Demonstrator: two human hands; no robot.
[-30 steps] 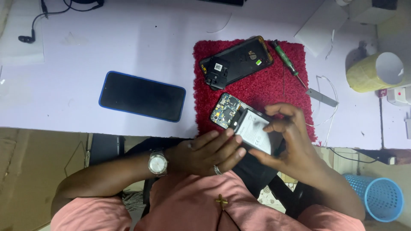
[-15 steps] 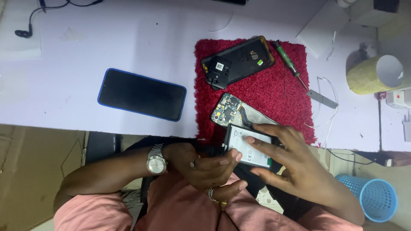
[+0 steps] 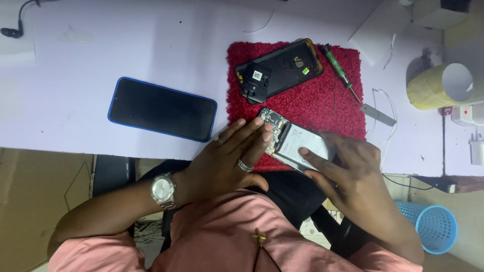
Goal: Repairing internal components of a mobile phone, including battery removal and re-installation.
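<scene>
- Opened phone (image 3: pixel 292 141): back removed, circuit board and white battery exposed; lies tilted across the near edge of the red mat (image 3: pixel 302 95), partly overhanging toward the person. Half a second ago it was lifted slightly off the mat in the right hand; it now rests lower, steadied from both sides.
- Left hand (image 3: pixel 229 161): open, fingers stretched flat, fingertips touching the board end of the phone; ring on one finger, wristwatch (image 3: pixel 163 190) on the wrist. Earlier it was curled near the lap; it has come forward to press the phone down.
- Right hand (image 3: pixel 348 168): loosely closed around the battery end, forefinger laid on the battery face; its grip has shifted from carrying to pressing.
- Back cover (image 3: pixel 279 69): black, inner side up, on the far half of the mat, unmoved.
- Screwdriver (image 3: pixel 340 72): green handle, at the mat's right edge, untouched.
- Second phone (image 3: pixel 161 109): blue-rimmed, screen up, on the table (image 3: pixel 126 45), left of the mat, unmoved.
- Tape roll (image 3: pixel 438 86): yellowish, far right, well apart.
</scene>
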